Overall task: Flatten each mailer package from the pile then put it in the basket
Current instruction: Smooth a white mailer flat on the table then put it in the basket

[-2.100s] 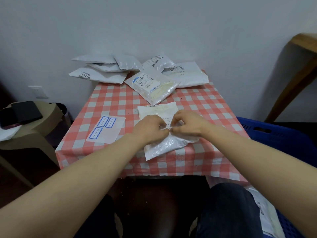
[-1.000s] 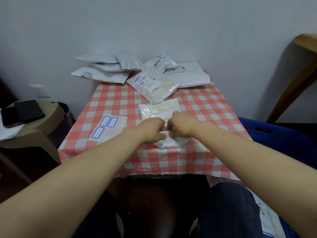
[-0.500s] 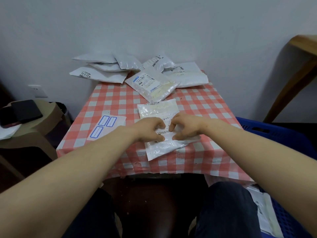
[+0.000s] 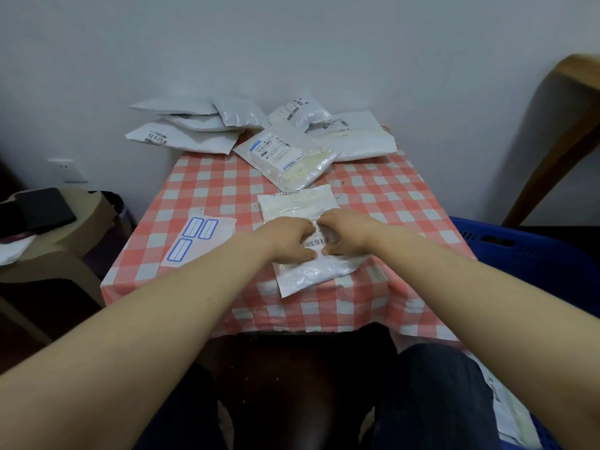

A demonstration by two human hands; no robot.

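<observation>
The checked table (image 4: 389,196) spreads out on every side of the fingers. The blue basket (image 4: 519,251) stands well off to the right of the right hand's fingers, below the table's edge. The pile of mailers (image 4: 194,138) lies far beyond the fingertips, against the wall. The mailer (image 4: 311,274) being worked lies flat on the cloth directly under the fingers, its near corner (crinkled and shiny) sticking out behind the thumbs. A sheet of blue-framed labels (image 4: 194,241) lies just left of the left fingers.

The left hand (image 4: 290,240) and right hand (image 4: 345,235) sit side by side on the mailer, fingers bent, tips and thumbs down on it around a barcode (image 4: 316,243). I cannot tell whether they pinch the film or only press.
</observation>
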